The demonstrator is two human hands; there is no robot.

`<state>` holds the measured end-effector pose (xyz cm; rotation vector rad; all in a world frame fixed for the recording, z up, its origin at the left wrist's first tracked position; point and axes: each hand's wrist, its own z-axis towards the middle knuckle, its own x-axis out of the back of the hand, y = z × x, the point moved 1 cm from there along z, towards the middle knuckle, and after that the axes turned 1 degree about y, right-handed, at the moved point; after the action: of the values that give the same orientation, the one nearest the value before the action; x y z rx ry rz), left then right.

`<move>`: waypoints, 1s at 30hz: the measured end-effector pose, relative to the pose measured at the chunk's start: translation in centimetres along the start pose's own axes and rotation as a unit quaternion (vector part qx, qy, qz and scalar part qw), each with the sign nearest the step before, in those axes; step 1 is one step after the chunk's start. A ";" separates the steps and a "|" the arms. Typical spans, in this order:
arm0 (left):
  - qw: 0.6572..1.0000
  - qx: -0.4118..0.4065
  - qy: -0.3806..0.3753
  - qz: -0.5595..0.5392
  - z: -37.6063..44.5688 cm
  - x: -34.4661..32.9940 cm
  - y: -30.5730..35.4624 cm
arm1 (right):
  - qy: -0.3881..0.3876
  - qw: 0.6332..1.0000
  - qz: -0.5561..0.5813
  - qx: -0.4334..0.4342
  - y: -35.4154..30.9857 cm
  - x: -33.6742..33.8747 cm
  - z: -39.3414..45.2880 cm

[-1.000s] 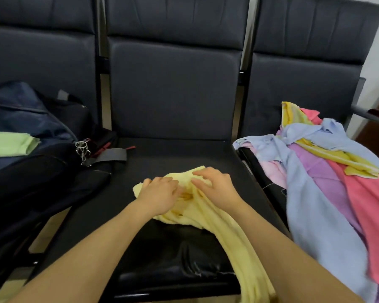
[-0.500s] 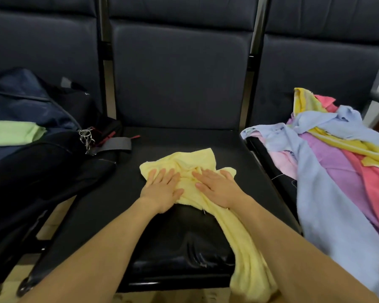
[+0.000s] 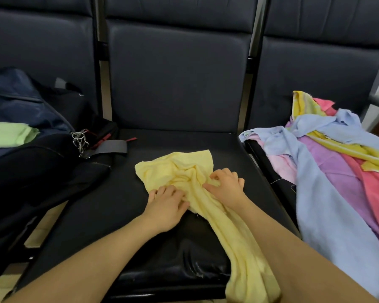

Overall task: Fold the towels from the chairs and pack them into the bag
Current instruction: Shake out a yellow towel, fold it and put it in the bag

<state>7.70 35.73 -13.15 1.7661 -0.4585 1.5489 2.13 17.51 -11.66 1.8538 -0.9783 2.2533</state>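
A pale yellow towel [image 3: 173,169] lies rumpled on the middle chair seat [image 3: 105,206], and its long tail hangs over the seat's front edge. My left hand [image 3: 165,204] grips the towel's near left edge with curled fingers. My right hand [image 3: 227,184] bunches the folds just right of the towel's middle, its fingers curled into the cloth. A dark blue and black bag [image 3: 31,171] sits on the left chair with a folded green towel [image 3: 7,134] in its opening.
On the right chair lies a loose pile of towels [image 3: 328,171] in blue, purple, pink and yellow, spilling over the seat's front. A metal clip and grey strap [image 3: 105,147] from the bag lie across the gap between the left and middle seats.
Half a second ago both hands lay flat on the spread towel. Now their fingers are curled and the cloth is gathered into ridges between them.
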 end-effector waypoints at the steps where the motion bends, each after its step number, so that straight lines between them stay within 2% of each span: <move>1: 1.000 -0.004 0.013 -0.003 0.2 -0.2 -0.1 | 0.004 1.000 0.006 -0.005 -0.1 -0.1 0.0; 6: 0.996 0.004 0.084 -0.024 0.8 -0.8 -0.5 | 0.027 0.998 0.049 -0.026 -0.9 -0.2 -0.3; 11: 0.996 0.001 0.085 -0.039 0.8 -0.9 -1.1 | 0.064 0.993 0.102 -0.003 -1.1 1.2 -0.4; 14: 0.990 0.012 0.126 -0.057 0.9 0.2 -1.3 | 0.059 0.989 0.134 0.009 -1.1 2.0 -1.1; 17: 0.967 0.062 0.179 -0.169 1.2 3.0 -1.1 | 0.075 0.983 0.165 0.021 -1.6 3.1 -1.4; 20: 0.911 0.085 0.186 -0.358 1.3 6.0 -1.7 | 0.122 0.964 0.234 0.033 -1.9 4.2 -1.3; 23: 0.884 0.095 0.190 -0.416 0.6 7.8 -2.2 | 0.130 0.933 0.333 0.029 -2.3 5.0 -1.1; 26: 0.871 0.114 0.202 -0.433 0.1 8.5 -2.1 | 0.119 0.960 0.242 0.070 -2.9 5.5 -0.8; 28: 0.866 0.121 0.213 -0.437 0.1 8.9 -2.2 | 0.134 0.964 0.203 0.105 -3.1 5.9 -0.9; 30: 0.878 0.111 0.228 -0.406 0.2 9.2 -2.4 | 0.130 0.964 0.196 0.120 -2.9 6.3 -1.1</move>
<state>11.39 38.99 -5.03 1.3822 0.6507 1.3291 0.72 18.25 -4.84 1.4809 -1.1514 2.8717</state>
